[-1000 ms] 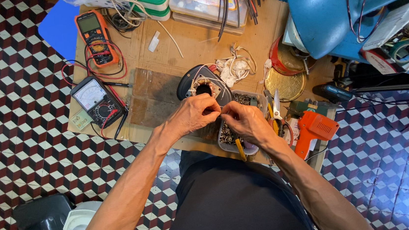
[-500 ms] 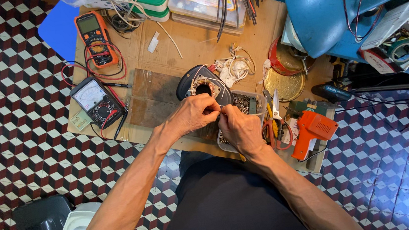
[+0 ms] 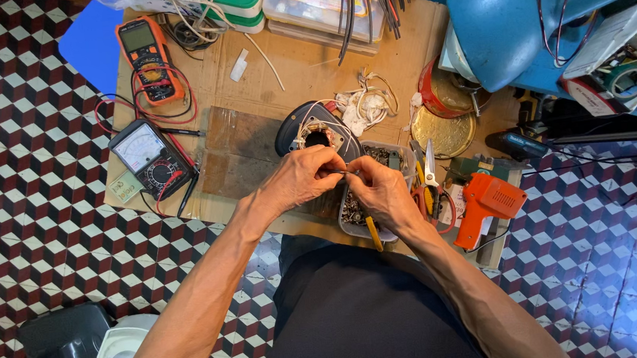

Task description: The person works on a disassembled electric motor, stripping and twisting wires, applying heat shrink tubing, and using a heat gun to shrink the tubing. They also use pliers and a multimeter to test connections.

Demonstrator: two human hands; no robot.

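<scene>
Your left hand (image 3: 305,179) and right hand (image 3: 382,190) meet at frame centre, fingers pinched shut on a thin wire (image 3: 342,171) just below the dark housing (image 3: 313,129) on the surface (image 3: 302,77). A yellow-handled tool (image 3: 373,232) pokes out under your right palm. Tray of parts (image 3: 352,208) beneath; orange gun (image 3: 486,206) right, meter (image 3: 149,157) left.

An orange multimeter (image 3: 145,57), an analogue meter (image 3: 149,157) and an orange glue gun (image 3: 486,204) lie on the table (image 3: 301,73).
</scene>
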